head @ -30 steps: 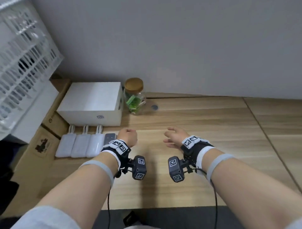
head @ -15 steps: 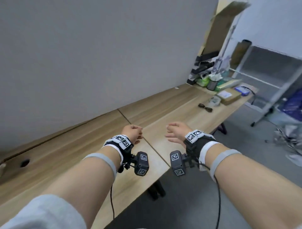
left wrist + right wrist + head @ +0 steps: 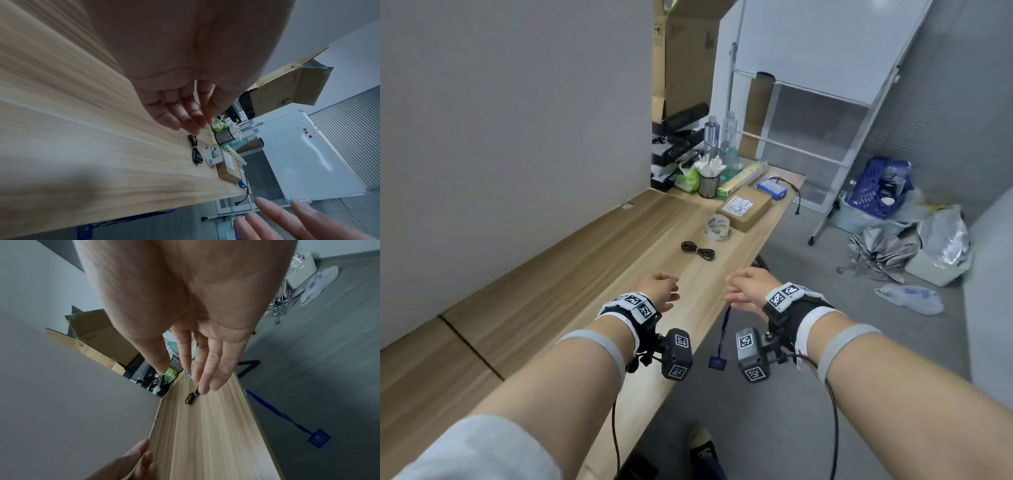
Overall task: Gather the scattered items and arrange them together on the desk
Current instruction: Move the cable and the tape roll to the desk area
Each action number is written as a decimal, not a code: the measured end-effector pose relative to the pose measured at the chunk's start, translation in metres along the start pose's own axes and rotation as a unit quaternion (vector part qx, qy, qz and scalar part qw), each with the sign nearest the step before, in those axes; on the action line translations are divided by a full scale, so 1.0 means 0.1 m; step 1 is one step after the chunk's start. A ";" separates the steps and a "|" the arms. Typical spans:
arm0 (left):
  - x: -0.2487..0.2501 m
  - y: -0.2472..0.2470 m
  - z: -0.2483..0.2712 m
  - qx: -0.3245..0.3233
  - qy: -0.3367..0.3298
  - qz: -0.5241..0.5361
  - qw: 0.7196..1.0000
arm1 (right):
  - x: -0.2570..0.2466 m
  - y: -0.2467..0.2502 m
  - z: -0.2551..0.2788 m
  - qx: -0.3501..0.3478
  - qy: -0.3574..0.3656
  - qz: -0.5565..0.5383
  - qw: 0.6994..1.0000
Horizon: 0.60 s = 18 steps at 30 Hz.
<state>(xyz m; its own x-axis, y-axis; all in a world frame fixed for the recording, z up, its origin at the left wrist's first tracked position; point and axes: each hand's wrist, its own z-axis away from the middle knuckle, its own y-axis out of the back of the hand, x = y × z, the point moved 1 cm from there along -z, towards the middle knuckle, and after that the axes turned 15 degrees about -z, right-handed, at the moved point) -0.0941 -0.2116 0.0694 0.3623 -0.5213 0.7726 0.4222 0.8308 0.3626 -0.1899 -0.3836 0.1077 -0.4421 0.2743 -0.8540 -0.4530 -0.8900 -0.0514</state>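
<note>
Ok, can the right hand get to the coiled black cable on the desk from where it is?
Probably yes. The right hand is open and empty, and bare desk lies between it and the black cable. Nothing blocks the way; the tape roll sits beyond the cable. It looks like a forward stretch.

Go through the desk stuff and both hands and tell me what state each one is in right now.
Left hand: loosely curled, holding nothing.
Right hand: fingers relaxed, holding nothing.
Black cable: coiled, lying on the desk.
Tape roll: on the desk, beside the brown box.
Brown box: closed, lying flat.
Pen cup: upright, full.
</note>
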 end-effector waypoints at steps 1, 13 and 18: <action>0.10 -0.08 -0.19 0.000 0.008 0.007 1.000 | -0.11 0.07 -0.20 0.005 -0.007 0.006 1.000; 0.93 -0.48 -1.59 0.014 0.052 0.031 0.998 | -1.09 0.56 -1.95 0.001 -0.061 0.088 0.994; 0.91 -0.60 -2.02 0.037 0.136 0.027 0.990 | -1.19 0.49 -2.75 -0.074 -0.071 0.189 0.977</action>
<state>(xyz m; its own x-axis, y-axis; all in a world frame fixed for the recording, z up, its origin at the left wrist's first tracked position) 0.0815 -0.3486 0.0125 0.5975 -0.5002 0.6267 0.3379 0.8658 0.3689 0.0530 -0.5601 0.0640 -0.6637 -0.0465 -0.7465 -0.1237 -0.9775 0.1708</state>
